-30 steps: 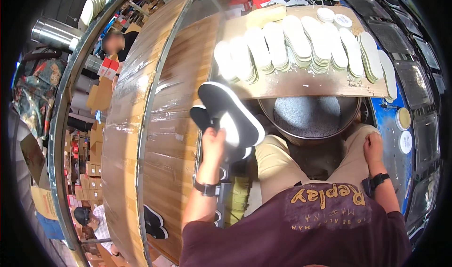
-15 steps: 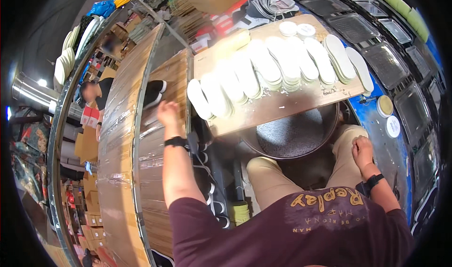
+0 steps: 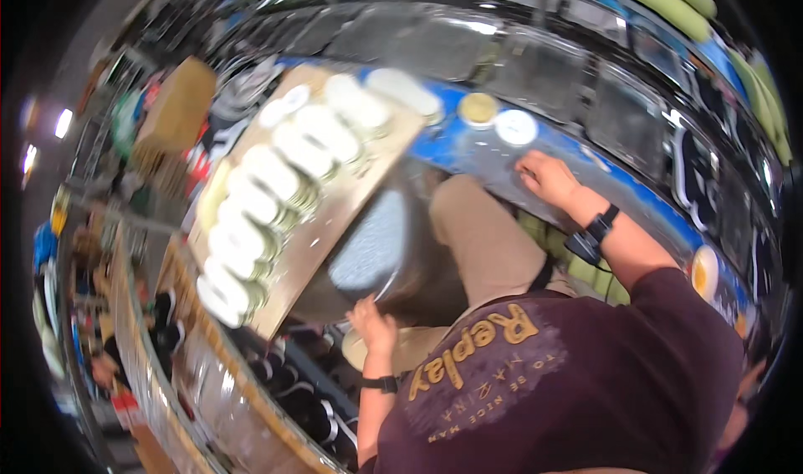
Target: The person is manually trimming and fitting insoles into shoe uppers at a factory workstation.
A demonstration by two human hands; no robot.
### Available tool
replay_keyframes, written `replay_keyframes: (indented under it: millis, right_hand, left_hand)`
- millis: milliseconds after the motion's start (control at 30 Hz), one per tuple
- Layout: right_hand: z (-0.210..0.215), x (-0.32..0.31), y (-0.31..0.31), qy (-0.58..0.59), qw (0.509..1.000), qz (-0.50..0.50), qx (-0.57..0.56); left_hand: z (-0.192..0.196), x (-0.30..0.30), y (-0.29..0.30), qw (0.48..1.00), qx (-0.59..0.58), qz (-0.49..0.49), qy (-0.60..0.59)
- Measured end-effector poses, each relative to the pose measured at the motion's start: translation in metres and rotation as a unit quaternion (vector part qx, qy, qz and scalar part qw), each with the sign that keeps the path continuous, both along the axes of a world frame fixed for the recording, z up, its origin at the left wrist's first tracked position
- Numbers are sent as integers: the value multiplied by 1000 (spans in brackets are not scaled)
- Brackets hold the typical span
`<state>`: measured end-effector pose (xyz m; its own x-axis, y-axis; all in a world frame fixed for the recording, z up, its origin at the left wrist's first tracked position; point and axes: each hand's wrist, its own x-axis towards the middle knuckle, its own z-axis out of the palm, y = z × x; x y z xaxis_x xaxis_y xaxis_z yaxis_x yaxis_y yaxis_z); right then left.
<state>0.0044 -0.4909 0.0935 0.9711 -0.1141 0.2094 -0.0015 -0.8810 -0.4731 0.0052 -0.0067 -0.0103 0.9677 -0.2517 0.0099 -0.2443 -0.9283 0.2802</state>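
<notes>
My left hand is beside my knee, close to the near rim of a large round dark basin. Its fingers look apart and hold nothing. Over the blue-edged worktop, my right hand hovers with loosely bent fingers and nothing visible in them; a round white lid is just beyond it. Stacks of white insoles stand in a row on a tilted-looking wooden board to the left, washed out by glare. Motion blur softens the picture.
A round yellowish-topped container is beside the white lid. Black metal trays line the far side. Plastic-wrapped wooden shelving rises at the left, with black shoes next to it. A cardboard box sits farther back.
My view has swung to the right. My left hand has come away from the black shoes and the wrapped shelf to near the basin; my right has left my thigh for the worktop.
</notes>
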Motion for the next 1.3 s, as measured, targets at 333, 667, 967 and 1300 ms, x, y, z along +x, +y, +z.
replay_keyframes:
  millis: [333,667,967,1300]
  right_hand:
    - [5,-159,-243,106,878,-435,-171]
    - [8,-281,-298,174,819,-534,-117]
    - [15,-93,-98,-112,969,-191,-111]
    - [8,78,176,-92,934,343,-37]
  left_hand:
    - [-5,-4,-28,994,103,27,7]
    - [-15,-2,-24,991,122,44,-16]
    - [-1,4,-13,1000,0,22,1]
    - [58,-13,-51,921,-387,33,34]
